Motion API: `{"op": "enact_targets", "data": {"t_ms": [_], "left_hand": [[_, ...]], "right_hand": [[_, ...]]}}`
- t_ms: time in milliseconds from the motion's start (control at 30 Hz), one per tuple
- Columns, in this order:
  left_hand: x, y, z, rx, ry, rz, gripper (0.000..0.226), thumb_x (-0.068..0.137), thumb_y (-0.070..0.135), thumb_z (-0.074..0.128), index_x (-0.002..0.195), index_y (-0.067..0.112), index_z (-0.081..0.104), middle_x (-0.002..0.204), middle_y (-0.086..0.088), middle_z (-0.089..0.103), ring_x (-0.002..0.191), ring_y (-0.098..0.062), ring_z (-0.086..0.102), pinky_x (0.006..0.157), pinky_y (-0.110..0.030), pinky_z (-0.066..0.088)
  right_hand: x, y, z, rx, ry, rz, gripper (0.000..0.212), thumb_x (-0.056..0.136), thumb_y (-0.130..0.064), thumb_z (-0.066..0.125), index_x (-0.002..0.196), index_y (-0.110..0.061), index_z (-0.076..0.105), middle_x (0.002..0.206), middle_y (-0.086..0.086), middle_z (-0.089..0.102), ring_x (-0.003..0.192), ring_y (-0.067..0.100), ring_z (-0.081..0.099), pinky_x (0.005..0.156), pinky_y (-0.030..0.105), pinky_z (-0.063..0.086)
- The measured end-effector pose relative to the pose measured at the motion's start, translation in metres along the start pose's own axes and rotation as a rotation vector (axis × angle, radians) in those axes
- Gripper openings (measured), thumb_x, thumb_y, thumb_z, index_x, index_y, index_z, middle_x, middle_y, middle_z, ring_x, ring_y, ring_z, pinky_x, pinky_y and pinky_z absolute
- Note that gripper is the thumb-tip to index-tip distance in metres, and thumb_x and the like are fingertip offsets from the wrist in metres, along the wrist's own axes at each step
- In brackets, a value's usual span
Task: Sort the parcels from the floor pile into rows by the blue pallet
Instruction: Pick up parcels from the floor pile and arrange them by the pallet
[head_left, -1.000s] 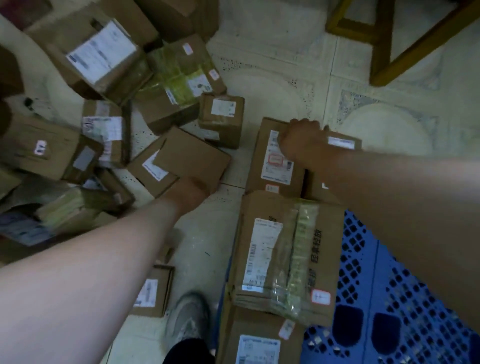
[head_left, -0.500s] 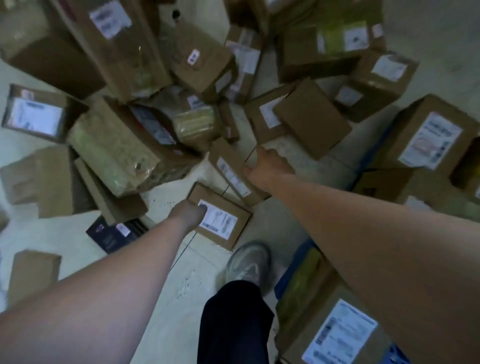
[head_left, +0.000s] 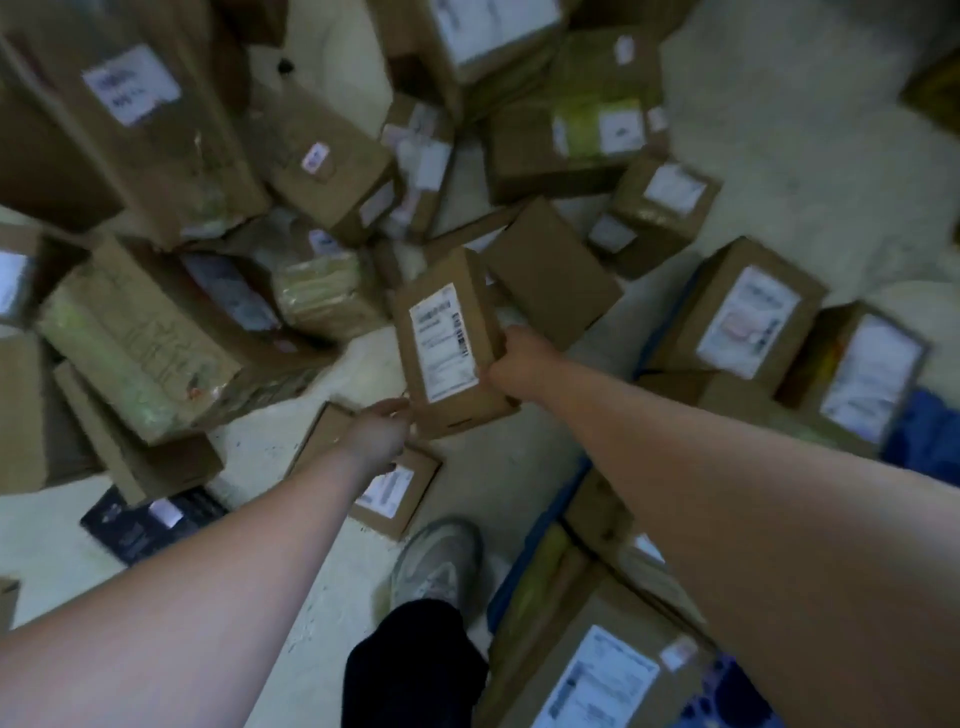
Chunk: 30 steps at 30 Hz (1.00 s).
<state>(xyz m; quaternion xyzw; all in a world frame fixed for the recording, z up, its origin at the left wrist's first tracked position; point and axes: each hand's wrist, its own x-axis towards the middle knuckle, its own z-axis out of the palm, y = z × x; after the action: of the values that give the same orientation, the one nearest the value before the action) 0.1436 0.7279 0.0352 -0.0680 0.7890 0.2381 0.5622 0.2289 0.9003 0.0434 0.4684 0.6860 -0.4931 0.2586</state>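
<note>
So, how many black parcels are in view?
1: a flat black parcel on the floor at lower left, partly under a tilted brown box. The pile may hide others.

a grey shoe (head_left: 436, 564) stands on the pale floor (head_left: 810, 171).

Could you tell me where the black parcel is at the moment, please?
In the head view, the black parcel lies flat on the floor at lower left, left of the left forearm and just below the leaning brown boxes.
</note>
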Motion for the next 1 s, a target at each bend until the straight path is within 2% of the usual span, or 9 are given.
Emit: {"op": "enact_targets", "data": {"t_ms": [133, 200, 400, 567, 633, 700, 833, 933, 1000], "left_hand": [[-0.044, 0.086, 0.039, -0.233, 0.026, 0.121, 0.038, 0.098, 0.032, 0.055, 0.136, 0.025, 0.052, 0.117, -0.006, 0.066, 0.097, -0.026, 0.068, 0.082, -0.037, 0.056], [-0.065, 0.125, 0.061, -0.312, -0.044, 0.170, 0.033, 0.098, 0.021, 0.057, 0.131, 0.025, 0.053, 0.104, -0.006, 0.069, 0.095, -0.028, 0.069, 0.082, -0.036, 0.058], [-0.096, 0.198, 0.133, -0.373, -0.316, 0.203, 0.030, 0.097, 0.010, 0.058, 0.126, 0.017, 0.060, 0.103, -0.006, 0.072, 0.085, -0.017, 0.069, 0.064, -0.022, 0.060], [-0.081, 0.205, 0.206, -0.076, -0.309, 0.322, 0.038, 0.096, 0.008, 0.059, 0.133, 0.009, 0.056, 0.105, -0.008, 0.068, 0.078, -0.014, 0.065, 0.070, -0.024, 0.058], [-0.075, 0.202, 0.228, 0.025, -0.273, 0.338, 0.038, 0.096, 0.005, 0.057, 0.134, 0.009, 0.054, 0.111, -0.010, 0.065, 0.076, -0.016, 0.065, 0.062, -0.021, 0.058], [-0.066, 0.199, 0.242, 0.143, -0.203, 0.354, 0.038, 0.097, 0.009, 0.057, 0.135, 0.014, 0.054, 0.119, -0.011, 0.065, 0.086, -0.021, 0.067, 0.071, -0.026, 0.060], [-0.045, 0.182, 0.244, 0.379, -0.093, 0.414, 0.037, 0.098, 0.013, 0.055, 0.135, 0.018, 0.055, 0.123, -0.010, 0.062, 0.082, -0.019, 0.063, 0.051, -0.015, 0.053], [-0.031, 0.176, 0.241, 0.486, -0.097, 0.397, 0.046, 0.092, 0.013, 0.064, 0.137, 0.017, 0.055, 0.130, -0.012, 0.061, 0.105, -0.029, 0.064, 0.082, -0.037, 0.059], [-0.027, 0.178, 0.241, 0.625, -0.094, 0.418, 0.047, 0.090, 0.016, 0.065, 0.135, 0.016, 0.056, 0.133, -0.013, 0.058, 0.114, -0.033, 0.059, 0.096, -0.043, 0.053]], "right_hand": [[-0.037, 0.005, -0.090, 0.334, 0.056, 0.004, 0.049, 0.090, -0.022, 0.068, 0.136, -0.017, 0.051, 0.130, -0.002, 0.059, 0.117, 0.020, 0.057, 0.098, 0.034, 0.049], [-0.053, 0.019, -0.135, 0.476, 0.094, 0.020, 0.051, 0.089, -0.023, 0.069, 0.137, -0.019, 0.051, 0.133, 0.001, 0.060, 0.119, 0.024, 0.058, 0.103, 0.042, 0.049], [-0.092, 0.101, -0.232, 0.768, 0.207, 0.056, 0.046, 0.094, -0.018, 0.064, 0.138, -0.017, 0.052, 0.127, 0.002, 0.065, 0.113, 0.021, 0.063, 0.100, 0.043, 0.051], [-0.098, 0.176, -0.243, 0.408, 0.484, 0.082, 0.050, 0.092, -0.024, 0.066, 0.138, -0.011, 0.049, 0.132, 0.008, 0.059, 0.117, 0.024, 0.058, 0.095, 0.028, 0.049], [-0.092, 0.199, -0.234, 0.294, 0.502, 0.104, 0.028, 0.094, -0.024, 0.061, 0.120, -0.014, 0.058, 0.118, 0.003, 0.061, 0.118, 0.025, 0.056, 0.080, 0.010, 0.044], [-0.089, 0.219, -0.223, 0.263, 0.549, 0.145, 0.012, 0.096, -0.020, 0.055, 0.106, -0.015, 0.060, 0.109, 0.003, 0.060, 0.117, 0.027, 0.056, 0.071, 0.010, 0.043], [-0.093, 0.259, -0.202, 0.132, 0.672, 0.296, 0.060, 0.094, -0.028, 0.057, 0.148, -0.013, 0.036, 0.148, 0.019, 0.036, 0.133, 0.039, 0.040, 0.106, 0.042, 0.040], [-0.095, 0.277, -0.192, 0.138, 0.563, 0.453, 0.084, 0.091, -0.029, 0.063, 0.156, -0.019, 0.011, 0.159, 0.020, 0.010, 0.145, 0.041, 0.017, 0.115, 0.050, 0.025], [-0.089, 0.283, -0.187, 0.267, 0.481, 0.428, 0.086, 0.092, -0.029, 0.061, 0.157, -0.017, 0.007, 0.159, 0.020, 0.009, 0.146, 0.040, 0.018, 0.117, 0.048, 0.023]]}}
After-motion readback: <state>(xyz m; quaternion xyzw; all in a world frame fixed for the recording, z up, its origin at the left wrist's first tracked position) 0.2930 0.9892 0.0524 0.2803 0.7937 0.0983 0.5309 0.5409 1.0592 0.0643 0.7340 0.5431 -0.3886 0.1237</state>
